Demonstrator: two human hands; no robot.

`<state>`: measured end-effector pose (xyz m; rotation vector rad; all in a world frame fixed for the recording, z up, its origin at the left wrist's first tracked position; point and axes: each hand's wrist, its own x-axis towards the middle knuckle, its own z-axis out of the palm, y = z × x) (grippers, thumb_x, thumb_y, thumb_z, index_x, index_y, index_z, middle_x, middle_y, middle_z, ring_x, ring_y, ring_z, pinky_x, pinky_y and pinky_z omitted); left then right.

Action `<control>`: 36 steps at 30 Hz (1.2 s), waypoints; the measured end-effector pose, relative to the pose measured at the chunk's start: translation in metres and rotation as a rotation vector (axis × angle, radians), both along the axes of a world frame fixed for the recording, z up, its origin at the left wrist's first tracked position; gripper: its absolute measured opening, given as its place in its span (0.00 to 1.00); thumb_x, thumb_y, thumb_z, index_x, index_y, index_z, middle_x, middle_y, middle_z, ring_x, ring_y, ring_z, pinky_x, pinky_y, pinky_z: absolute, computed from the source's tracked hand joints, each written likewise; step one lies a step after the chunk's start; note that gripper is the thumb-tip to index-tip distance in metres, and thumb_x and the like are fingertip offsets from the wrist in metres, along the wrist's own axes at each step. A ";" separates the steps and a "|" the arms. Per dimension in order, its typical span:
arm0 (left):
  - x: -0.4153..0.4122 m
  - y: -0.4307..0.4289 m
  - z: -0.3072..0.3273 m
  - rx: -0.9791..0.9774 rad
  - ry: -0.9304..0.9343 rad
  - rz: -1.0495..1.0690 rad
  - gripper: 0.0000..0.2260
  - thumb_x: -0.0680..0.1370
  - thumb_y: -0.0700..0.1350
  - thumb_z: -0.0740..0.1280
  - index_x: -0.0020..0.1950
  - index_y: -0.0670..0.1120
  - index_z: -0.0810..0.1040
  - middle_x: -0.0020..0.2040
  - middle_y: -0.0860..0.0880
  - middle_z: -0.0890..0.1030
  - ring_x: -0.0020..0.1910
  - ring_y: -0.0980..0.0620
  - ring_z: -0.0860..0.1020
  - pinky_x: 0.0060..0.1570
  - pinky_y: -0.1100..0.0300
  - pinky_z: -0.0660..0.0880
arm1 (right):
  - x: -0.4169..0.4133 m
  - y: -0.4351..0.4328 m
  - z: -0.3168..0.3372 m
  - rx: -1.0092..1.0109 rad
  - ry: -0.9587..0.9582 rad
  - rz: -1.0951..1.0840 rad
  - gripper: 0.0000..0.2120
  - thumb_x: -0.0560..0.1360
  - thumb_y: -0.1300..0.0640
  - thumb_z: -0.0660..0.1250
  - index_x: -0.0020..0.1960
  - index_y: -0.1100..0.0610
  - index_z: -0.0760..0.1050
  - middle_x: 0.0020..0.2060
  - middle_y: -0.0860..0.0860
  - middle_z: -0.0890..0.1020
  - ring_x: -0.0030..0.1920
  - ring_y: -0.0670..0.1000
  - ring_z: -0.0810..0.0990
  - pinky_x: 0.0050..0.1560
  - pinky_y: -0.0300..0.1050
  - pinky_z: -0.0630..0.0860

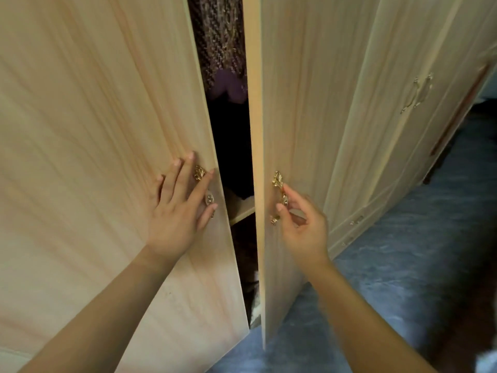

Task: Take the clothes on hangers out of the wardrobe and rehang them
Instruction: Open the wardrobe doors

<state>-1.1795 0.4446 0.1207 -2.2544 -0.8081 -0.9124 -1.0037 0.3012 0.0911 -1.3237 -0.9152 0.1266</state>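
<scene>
Blue carpet (403, 265) and pale wardrobe doors (94, 103) ajar: left hand (177, 211) lies flat, fingers spread, over the left handle (200, 173), right hand (301, 222) pinches the right handle (278, 184) — knitted clothes (219, 36) hang in the gap above and between both hands, judged soft and light, best lifted by their hangers — no writing legible.

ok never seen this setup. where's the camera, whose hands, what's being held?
There is no machine here. A person works with bare hands, and the one picture comes from a wide-angle camera on their head, looking forward and down. The left hand lies flat, fingers straight, on the left door, over the gold left handle. The right hand pinches the gold right handle on the right door. Both doors are ajar. In the gap hang a brown knitted garment and a purple garment below it. No hangers are visible. Blue carpet covers the floor.
</scene>
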 end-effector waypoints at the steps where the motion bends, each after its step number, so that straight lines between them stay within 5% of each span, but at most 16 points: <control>1: 0.002 -0.006 0.004 -0.045 -0.001 -0.044 0.26 0.77 0.58 0.63 0.73 0.52 0.66 0.75 0.43 0.61 0.73 0.43 0.60 0.69 0.46 0.56 | 0.002 -0.011 0.002 -0.012 0.004 0.000 0.20 0.75 0.66 0.66 0.61 0.46 0.73 0.48 0.45 0.79 0.48 0.41 0.78 0.48 0.35 0.77; 5: 0.027 -0.041 0.030 -0.228 0.004 -0.334 0.26 0.78 0.57 0.60 0.74 0.49 0.64 0.74 0.42 0.63 0.72 0.42 0.63 0.68 0.46 0.64 | 0.017 -0.054 0.008 -0.061 0.055 0.003 0.21 0.74 0.66 0.66 0.58 0.42 0.74 0.49 0.40 0.79 0.48 0.37 0.78 0.46 0.30 0.75; 9: 0.073 -0.090 0.059 -0.537 -0.095 -0.648 0.28 0.78 0.58 0.60 0.76 0.52 0.58 0.75 0.50 0.61 0.73 0.55 0.59 0.71 0.62 0.57 | 0.039 -0.082 0.011 -0.103 0.059 0.001 0.23 0.73 0.66 0.68 0.54 0.38 0.75 0.48 0.40 0.82 0.47 0.40 0.79 0.46 0.29 0.74; 15: 0.122 -0.150 0.075 -0.866 -0.180 -0.921 0.33 0.78 0.49 0.62 0.78 0.49 0.49 0.70 0.53 0.66 0.64 0.70 0.67 0.62 0.71 0.67 | 0.064 -0.120 0.015 -0.116 0.017 0.041 0.21 0.73 0.68 0.67 0.57 0.43 0.75 0.53 0.44 0.82 0.51 0.42 0.80 0.50 0.31 0.74; 19: 0.145 -0.180 0.068 -0.861 -0.257 -0.917 0.33 0.77 0.44 0.66 0.77 0.50 0.51 0.63 0.65 0.65 0.60 0.73 0.69 0.53 0.79 0.67 | 0.083 -0.143 0.013 -0.093 0.035 0.020 0.22 0.74 0.67 0.66 0.56 0.41 0.75 0.51 0.37 0.82 0.52 0.42 0.80 0.51 0.32 0.74; 23: 0.174 -0.207 0.064 -0.769 -0.343 -0.933 0.32 0.75 0.46 0.67 0.75 0.46 0.56 0.65 0.57 0.67 0.61 0.72 0.67 0.54 0.80 0.64 | 0.098 -0.175 0.012 -0.085 0.047 0.021 0.21 0.74 0.66 0.66 0.59 0.43 0.74 0.56 0.41 0.80 0.56 0.41 0.78 0.52 0.33 0.74; 28: 0.212 -0.233 0.057 -0.662 -0.388 -0.882 0.31 0.75 0.52 0.67 0.75 0.48 0.59 0.63 0.68 0.66 0.60 0.74 0.67 0.57 0.76 0.66 | 0.128 -0.215 0.006 -0.086 -0.032 -0.064 0.14 0.74 0.61 0.68 0.59 0.52 0.77 0.58 0.47 0.77 0.58 0.45 0.77 0.52 0.33 0.75; 32: 0.240 -0.254 0.058 -0.682 -0.396 -0.853 0.31 0.75 0.59 0.64 0.75 0.58 0.56 0.64 0.63 0.67 0.59 0.64 0.73 0.51 0.53 0.79 | 0.147 -0.237 -0.001 -0.110 -0.024 -0.073 0.14 0.72 0.57 0.70 0.58 0.51 0.78 0.59 0.48 0.77 0.58 0.46 0.77 0.51 0.37 0.78; 36: 0.269 -0.268 0.059 -0.655 -0.338 -0.820 0.33 0.75 0.59 0.63 0.76 0.61 0.50 0.65 0.58 0.65 0.64 0.59 0.70 0.57 0.62 0.74 | 0.163 -0.248 0.001 -0.056 0.040 -0.095 0.14 0.71 0.62 0.72 0.55 0.53 0.79 0.52 0.47 0.81 0.50 0.44 0.80 0.48 0.37 0.78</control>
